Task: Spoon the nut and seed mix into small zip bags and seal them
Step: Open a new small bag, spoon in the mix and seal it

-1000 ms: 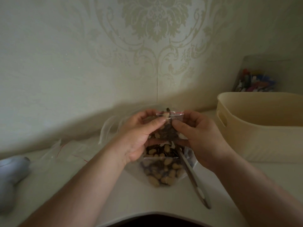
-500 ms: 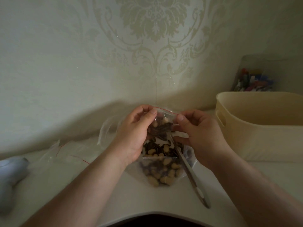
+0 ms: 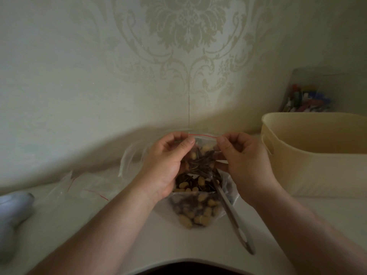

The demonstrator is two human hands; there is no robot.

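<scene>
Left hand [image 3: 166, 165] and right hand [image 3: 241, 165] both pinch the top corners of a small zip bag [image 3: 202, 153], thumb against forefinger, left at the left end of the red zip strip, right at the right end. Bag is held up off the table [image 3: 79, 225], upright, between the two hands, filled with nut and seed mix; strip runs straight between the fingertips. Can't tell whether the zip is fully closed.

Directly below the hands: a larger clear bag [image 3: 198, 207] of mix lies on the table, mouth open toward the wall. A spoon [image 3: 232, 213] rests in it, bowl hidden in the mix, handle angled out toward the near right.

Left of the hands: loose empty zip bags [image 3: 89, 185] against the wall. Far left edge: a pale grey object [image 3: 12, 215], not identifiable. Right: cream tub [image 3: 317, 155], a clear container [image 3: 307, 96] with coloured items behind it.
</scene>
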